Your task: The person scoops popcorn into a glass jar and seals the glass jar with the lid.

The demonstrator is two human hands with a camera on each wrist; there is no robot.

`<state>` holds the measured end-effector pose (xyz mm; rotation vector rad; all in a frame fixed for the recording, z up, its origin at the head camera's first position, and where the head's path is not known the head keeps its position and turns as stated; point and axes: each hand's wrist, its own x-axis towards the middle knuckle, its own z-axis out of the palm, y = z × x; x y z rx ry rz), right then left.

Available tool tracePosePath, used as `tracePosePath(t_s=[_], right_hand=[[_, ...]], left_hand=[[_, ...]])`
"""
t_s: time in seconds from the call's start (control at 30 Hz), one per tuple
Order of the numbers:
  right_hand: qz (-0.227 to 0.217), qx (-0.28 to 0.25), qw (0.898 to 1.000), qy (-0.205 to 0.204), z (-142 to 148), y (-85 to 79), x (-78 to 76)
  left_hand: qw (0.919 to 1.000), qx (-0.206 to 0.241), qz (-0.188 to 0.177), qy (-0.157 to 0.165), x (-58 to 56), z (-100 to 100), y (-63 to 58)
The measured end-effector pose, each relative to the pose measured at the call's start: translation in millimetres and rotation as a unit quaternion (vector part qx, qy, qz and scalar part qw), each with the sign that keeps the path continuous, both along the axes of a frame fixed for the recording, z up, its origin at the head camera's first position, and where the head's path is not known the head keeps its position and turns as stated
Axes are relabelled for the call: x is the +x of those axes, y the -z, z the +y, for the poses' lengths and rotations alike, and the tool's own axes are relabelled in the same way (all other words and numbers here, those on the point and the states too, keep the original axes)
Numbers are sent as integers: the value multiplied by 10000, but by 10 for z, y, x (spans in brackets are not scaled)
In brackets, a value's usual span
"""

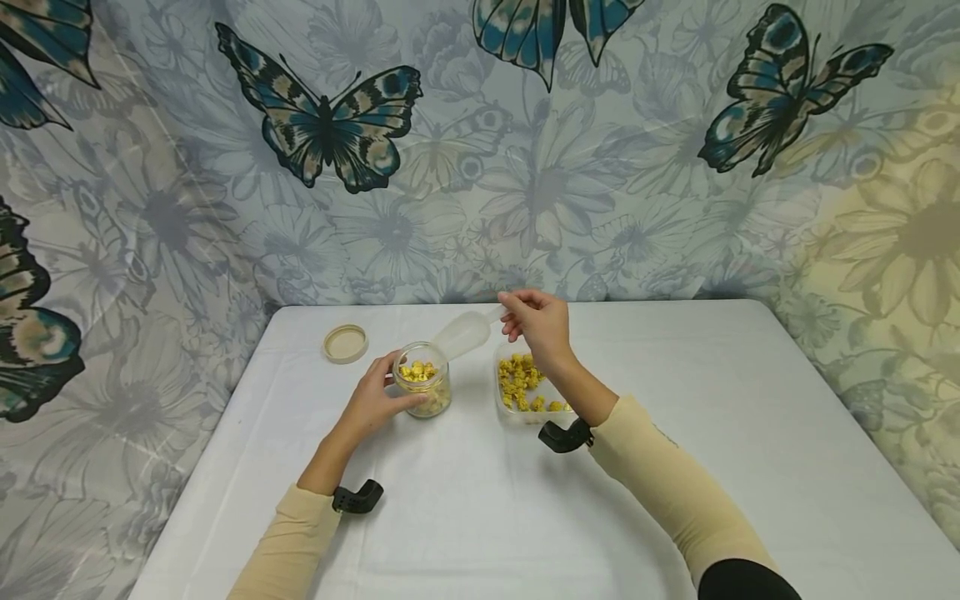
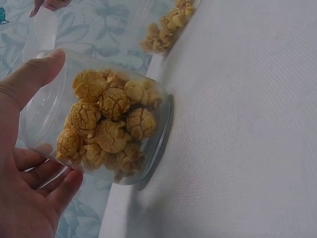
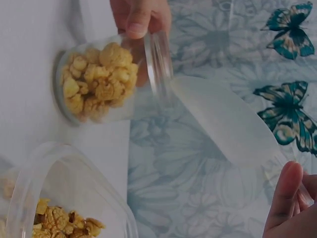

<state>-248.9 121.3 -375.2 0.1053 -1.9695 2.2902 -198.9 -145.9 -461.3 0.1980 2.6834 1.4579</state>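
Observation:
My left hand (image 1: pixel 378 398) grips a clear jar (image 2: pixel 64 171) partly filled with yellow caramel popcorn (image 2: pixel 114 121), thumb on one side and fingers round the other. The jar stands upright on the table. My right hand (image 1: pixel 542 329) pinches the handle of a translucent plastic scoop (image 1: pixel 463 335) between thumb and fingers. In the right wrist view the scoop's tip overlaps the jar's rim (image 3: pixel 161 64), and its bowl shows no popcorn. Below my right hand, a clear square container (image 3: pixel 126 218) holds more popcorn (image 1: pixel 517 379), partly hidden by the wrist.
A round, pale gold-rimmed lid (image 1: pixel 345 344) lies left of the jar, towards the back of the table. White cloth covers the table (image 1: pixel 465 517). Behind its far edge hangs a butterfly-printed curtain (image 1: pixel 525 192).

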Motion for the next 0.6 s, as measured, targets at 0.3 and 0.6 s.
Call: tracePosePath(t_s=[0.3,0.6], right_hand=[[-383,-298,9988,65,80,32,-3],[-541,-709,9960,69,203,82,12]], left_hand=[[10000,65,-51,-26,5,-2,5],[9999,144,-71,-11,10,-1,-2]])
